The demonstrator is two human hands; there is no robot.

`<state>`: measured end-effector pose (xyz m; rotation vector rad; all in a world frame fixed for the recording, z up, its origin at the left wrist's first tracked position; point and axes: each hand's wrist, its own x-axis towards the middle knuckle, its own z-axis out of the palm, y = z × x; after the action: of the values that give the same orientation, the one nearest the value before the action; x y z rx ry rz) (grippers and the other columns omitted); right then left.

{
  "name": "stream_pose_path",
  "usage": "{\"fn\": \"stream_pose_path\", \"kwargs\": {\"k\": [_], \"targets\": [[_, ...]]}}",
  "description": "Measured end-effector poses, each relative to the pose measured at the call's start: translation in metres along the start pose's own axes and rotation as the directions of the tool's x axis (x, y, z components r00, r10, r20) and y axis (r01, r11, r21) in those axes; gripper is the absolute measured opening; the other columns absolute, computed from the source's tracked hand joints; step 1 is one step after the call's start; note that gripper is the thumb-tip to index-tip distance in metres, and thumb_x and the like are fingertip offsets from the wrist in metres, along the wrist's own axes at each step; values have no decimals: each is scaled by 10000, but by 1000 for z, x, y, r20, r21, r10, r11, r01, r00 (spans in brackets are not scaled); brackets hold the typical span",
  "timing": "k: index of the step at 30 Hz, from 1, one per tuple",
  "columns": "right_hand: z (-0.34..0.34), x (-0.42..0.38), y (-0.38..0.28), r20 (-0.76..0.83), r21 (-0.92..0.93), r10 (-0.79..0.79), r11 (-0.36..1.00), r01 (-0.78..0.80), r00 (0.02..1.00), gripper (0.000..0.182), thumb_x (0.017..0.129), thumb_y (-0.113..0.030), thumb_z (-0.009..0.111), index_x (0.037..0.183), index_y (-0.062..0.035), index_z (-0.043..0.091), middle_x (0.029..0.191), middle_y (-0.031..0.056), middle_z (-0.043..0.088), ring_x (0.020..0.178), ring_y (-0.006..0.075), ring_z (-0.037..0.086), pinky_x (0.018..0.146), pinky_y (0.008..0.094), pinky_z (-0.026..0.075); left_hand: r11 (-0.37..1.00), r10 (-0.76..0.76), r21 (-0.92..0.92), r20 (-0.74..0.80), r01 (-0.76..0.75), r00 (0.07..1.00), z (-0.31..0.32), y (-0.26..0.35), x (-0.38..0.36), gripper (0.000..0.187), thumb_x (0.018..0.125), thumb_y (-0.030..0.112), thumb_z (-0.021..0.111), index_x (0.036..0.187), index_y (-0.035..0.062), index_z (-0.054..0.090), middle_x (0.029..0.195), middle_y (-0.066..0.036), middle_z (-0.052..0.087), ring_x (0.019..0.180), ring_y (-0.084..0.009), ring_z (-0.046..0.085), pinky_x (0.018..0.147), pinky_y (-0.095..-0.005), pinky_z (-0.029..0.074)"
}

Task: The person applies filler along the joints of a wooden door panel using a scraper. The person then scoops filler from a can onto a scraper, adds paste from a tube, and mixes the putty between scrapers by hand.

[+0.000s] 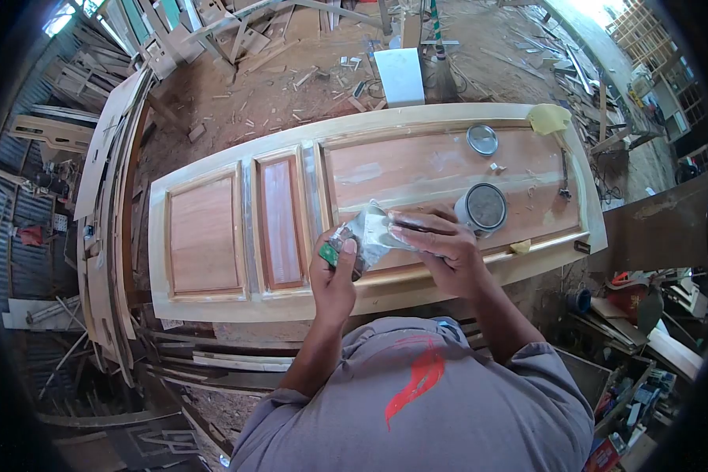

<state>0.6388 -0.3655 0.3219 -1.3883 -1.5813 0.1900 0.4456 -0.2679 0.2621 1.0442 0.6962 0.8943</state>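
My left hand [334,275] is closed around a dark, putty-smeared piece with a green patch [328,253]. A pale grey, putty-coated flat blade [372,228], like a putty knife's, stands up between the two hands. My right hand [444,244] has its fingers pressed together along the right side of that blade; whether it grips a second tool is hidden. Both hands are above the near edge of a panelled wooden door [204,232] lying flat. Just beyond my right hand, a round can [484,208] with a grey top stands on the door.
A round metal lid [482,141] and small white bits lie on the door. A yellowish sheet [549,119] covers its far right corner, and a yellowish lump [520,247] sits near its front edge. Boards [106,228] are stacked to the left; a broom [442,75] stands behind.
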Motion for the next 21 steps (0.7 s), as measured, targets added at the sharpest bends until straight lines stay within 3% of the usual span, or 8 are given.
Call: {"fn": "stream_pose_path", "kwargs": {"k": [2, 7, 9, 12, 13, 14, 16, 21], "targets": [[-6, -3, 15, 85, -115, -75, 990, 84, 994, 435, 815, -4, 666, 1217, -142, 756, 1330, 101, 684, 959, 310, 625, 920, 411, 487, 988, -67, -138, 13, 68, 998, -3, 1, 3, 322, 1028, 87, 593, 1325, -32, 559, 1186, -105, 675, 1041, -160, 662, 965, -340, 541], [-22, -17, 37, 113, -287, -43, 955, 74, 993, 359, 809, 4, 654, 1127, -99, 784, 1286, 103, 708, 995, 288, 643, 908, 399, 489, 896, -229, -393, -14, 206, 973, 2, 26, 7, 326, 1032, 69, 558, 1343, -24, 537, 1206, -114, 661, 1090, -203, 668, 971, -352, 553], [-22, -25, 49, 75, -306, -41, 950, 62, 996, 402, 814, -2, 678, 1199, -91, 752, 1272, 118, 711, 933, 311, 645, 897, 408, 500, 924, -163, -360, -64, 129, 985, -5, 24, 9, 311, 1026, 78, 583, 1322, -14, 556, 1193, -112, 663, 1101, -206, 666, 982, -369, 558], [-4, -40, 46, -130, -97, 156, 981, -169, 979, 361, 869, -14, 681, 1223, -60, 730, 1201, 161, 730, 870, 305, 664, 860, 389, 518, 989, 24, -144, -99, -38, 995, -4, 20, 8, 305, 1036, 114, 598, 1312, -11, 560, 1136, -92, 659, 1030, -151, 648, 920, -321, 550], [11, -49, 42, -239, 49, 305, 952, -302, 922, 294, 941, -50, 662, 1227, -6, 709, 1048, 156, 750, 744, 222, 667, 707, 322, 532, 995, 103, 7, -86, -102, 991, -6, 15, 6, 307, 1039, 124, 599, 1310, -14, 559, 1122, -86, 656, 1006, -133, 638, 898, -302, 542], [16, -54, 34, -169, 309, 510, 840, -446, 843, 292, 948, -57, 660, 1231, 5, 703, 999, 133, 739, 715, 189, 656, 655, 300, 514, 973, 179, 157, -56, -168, 982, -5, 12, 5, 309, 1042, 134, 600, 1309, -17, 558, 1108, -80, 654, 983, -115, 627, 875, -284, 534], [18, -48, 9, 110, 703, 778, 379, -602, 619, 294, 962, -71, 657, 1237, 25, 691, 902, 87, 715, 658, 124, 635, 551, 255, 480, 938, 265, 238, -26, -251, 964, 4, 9, 1, 263, 1044, 136, 592, 1253, -24, 597, 1080, -70, 647, 946, -101, 592, 849, -261, 497], [34, -39, -5, 178, 795, 827, 199, -574, 533, 269, 957, -78, 657, 1188, 61, 657, 859, 41, 682, 629, 88, 605, 510, 248, 442, 747, 377, 524, 174, -410, 910, 10, -3, -6, 191, 1032, 86, 568, 1156, -36, 646, 1042, -101, 678, 937, -140, 621, 940, -309, 474]]}}
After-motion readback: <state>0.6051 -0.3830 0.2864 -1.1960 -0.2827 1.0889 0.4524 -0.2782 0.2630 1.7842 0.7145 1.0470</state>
